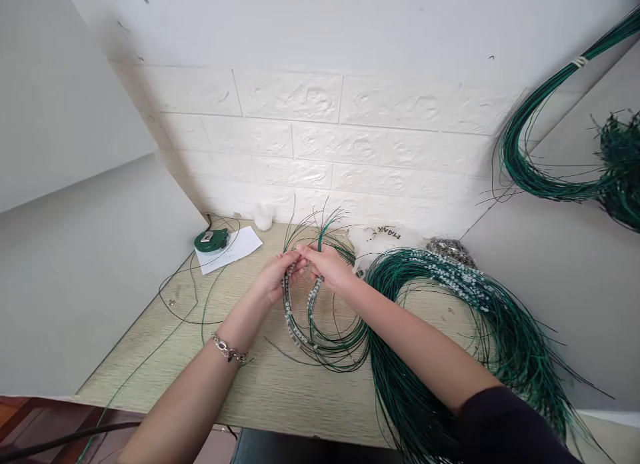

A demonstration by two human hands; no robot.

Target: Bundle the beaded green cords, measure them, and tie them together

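Both my hands meet near the middle of the table, each closed round green wires. Between the fingers of my left hand point(283, 271) runs a strand of thin green wires point(291, 314) threaded with small white beads. My right hand point(325, 263) grips a second beaded wire bunch point(314, 301), its loose ends fanning out above the fingers. The lower parts of both bunches curve to the right across the table. Just right of them lies a large bundle of green wires point(400, 357), white beads along its upper bend, partly hidden under my right forearm.
A green tape measure point(211, 240) rests on white paper point(243, 245) at the left. Against the wall are a white bag with black lettering point(385, 237) and a dark speckled heap point(451, 251). Another wire bundle point(520, 164) hangs upper right. Loose wires trail across the table's left point(165, 371).
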